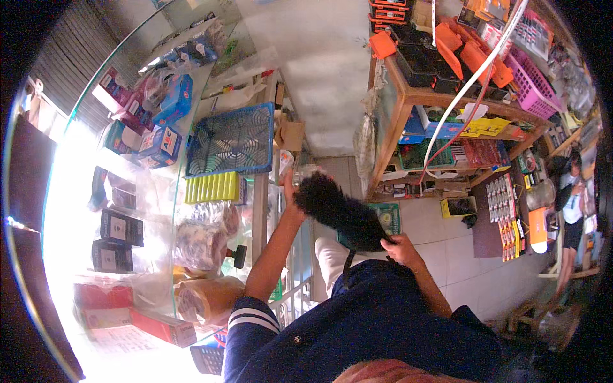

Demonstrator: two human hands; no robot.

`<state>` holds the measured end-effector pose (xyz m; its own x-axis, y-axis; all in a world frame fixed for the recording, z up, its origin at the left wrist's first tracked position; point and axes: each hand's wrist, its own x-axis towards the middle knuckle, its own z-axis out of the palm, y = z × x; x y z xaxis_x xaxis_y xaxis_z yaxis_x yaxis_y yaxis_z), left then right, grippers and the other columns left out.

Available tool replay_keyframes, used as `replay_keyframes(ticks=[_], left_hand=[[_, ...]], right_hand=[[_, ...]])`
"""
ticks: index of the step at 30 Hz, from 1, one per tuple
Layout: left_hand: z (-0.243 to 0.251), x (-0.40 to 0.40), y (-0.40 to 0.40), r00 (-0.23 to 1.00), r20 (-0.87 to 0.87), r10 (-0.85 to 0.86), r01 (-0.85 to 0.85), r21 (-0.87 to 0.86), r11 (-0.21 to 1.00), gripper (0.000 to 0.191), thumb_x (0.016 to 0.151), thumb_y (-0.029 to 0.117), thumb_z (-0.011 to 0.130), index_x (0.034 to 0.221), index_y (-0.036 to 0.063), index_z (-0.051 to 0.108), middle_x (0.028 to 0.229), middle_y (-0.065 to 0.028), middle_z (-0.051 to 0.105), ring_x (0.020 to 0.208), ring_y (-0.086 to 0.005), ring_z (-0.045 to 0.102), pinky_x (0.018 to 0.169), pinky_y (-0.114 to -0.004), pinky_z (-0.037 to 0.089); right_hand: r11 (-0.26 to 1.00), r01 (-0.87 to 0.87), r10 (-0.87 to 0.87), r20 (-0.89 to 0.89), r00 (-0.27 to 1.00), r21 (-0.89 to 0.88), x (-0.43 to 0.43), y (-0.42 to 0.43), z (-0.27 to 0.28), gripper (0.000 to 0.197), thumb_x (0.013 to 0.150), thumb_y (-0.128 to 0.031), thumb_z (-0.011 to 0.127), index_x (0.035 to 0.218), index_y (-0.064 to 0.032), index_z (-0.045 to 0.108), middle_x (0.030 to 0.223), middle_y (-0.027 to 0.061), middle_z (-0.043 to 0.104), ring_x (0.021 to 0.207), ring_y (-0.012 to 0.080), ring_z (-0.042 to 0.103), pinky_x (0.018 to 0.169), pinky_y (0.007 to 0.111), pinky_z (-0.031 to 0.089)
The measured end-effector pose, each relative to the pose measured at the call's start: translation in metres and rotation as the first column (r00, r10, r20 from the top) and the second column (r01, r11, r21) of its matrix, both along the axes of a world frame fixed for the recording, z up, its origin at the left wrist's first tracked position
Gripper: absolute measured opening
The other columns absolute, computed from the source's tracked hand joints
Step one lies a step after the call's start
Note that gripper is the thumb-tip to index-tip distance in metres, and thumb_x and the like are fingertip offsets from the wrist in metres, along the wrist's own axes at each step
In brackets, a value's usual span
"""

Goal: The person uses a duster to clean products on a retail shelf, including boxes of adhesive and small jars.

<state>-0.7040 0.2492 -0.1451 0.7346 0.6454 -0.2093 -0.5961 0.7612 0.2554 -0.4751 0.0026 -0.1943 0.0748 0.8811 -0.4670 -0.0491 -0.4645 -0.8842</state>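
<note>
A black, fluffy duster [342,213] slants across the space in front of my navy shirt. My right hand [403,250] grips its near end, where the handle is mostly hidden. Beside the wooden edge of the glass counter, my left hand [290,198] is raised at the duster's far end, its fingers partly covered by the dark fluff. Just beyond those fingers is a small plastic packet [286,162] with orange print. Whether the left hand touches the packet or the duster, I cannot tell.
On the left, a glass counter carries a blue plastic basket [230,165], yellow-green boxes [210,187] and wrapped rolls [198,244]. At right stands a wooden cabinet [407,98] with orange-lidded cases [483,62]. A white cable [459,91] hangs there. Another person [572,206] stands far right.
</note>
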Motion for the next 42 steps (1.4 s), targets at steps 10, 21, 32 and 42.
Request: replay_keyframes(ticks=[10,21,32,42], left_hand=[[-0.011,-0.01,0.011,0.998,-0.066,0.011,-0.01,0.017,1.0,0.072,0.086,0.064,0.038,0.118,0.0015,0.055,0.113,-0.0176,0.06,0.104,-0.0349,0.058,0.097,-0.049,0.042],[-0.01,-0.006,0.003,0.979,0.169,-0.117,0.116,0.015,0.993,0.056,0.089,0.051,0.044,0.12,0.0045,0.053,0.115,-0.0143,0.06,0.105,-0.0304,0.058,0.097,-0.046,0.043],[-0.003,-0.007,0.01,0.793,0.519,-0.32,0.165,0.323,0.932,0.066,0.09,0.058,0.037,0.124,0.0039,0.053,0.127,-0.0147,0.054,0.117,-0.0318,0.05,0.104,-0.047,0.035],[-0.013,-0.007,0.01,0.999,0.051,-0.007,0.0,0.136,0.991,0.041,0.094,0.035,0.04,0.122,0.0083,0.053,0.118,-0.011,0.059,0.109,-0.0285,0.056,0.1,-0.046,0.041]], right_hand=[[0.998,0.027,-0.034,-0.149,0.988,-0.048,-0.003,0.002,0.022,0.037,0.088,-0.024,0.064,0.06,-0.0108,0.044,0.049,-0.0057,0.036,0.039,0.0049,0.031,0.038,0.025,0.022],[0.988,-0.067,0.029,-0.261,0.965,-0.136,0.004,0.006,0.023,0.037,0.089,-0.024,0.062,0.06,-0.0104,0.043,0.051,-0.0065,0.036,0.042,0.0044,0.031,0.04,0.024,0.022],[0.994,-0.001,-0.021,-0.203,0.979,-0.108,-0.006,0.018,0.038,0.038,0.089,-0.023,0.062,0.059,-0.0104,0.042,0.051,-0.0066,0.036,0.042,0.0043,0.031,0.039,0.024,0.021],[0.998,0.054,-0.061,-0.219,0.974,-0.036,-0.001,0.029,0.029,0.037,0.09,-0.024,0.061,0.061,-0.0123,0.041,0.051,-0.0073,0.034,0.042,0.0036,0.031,0.039,0.023,0.02]])
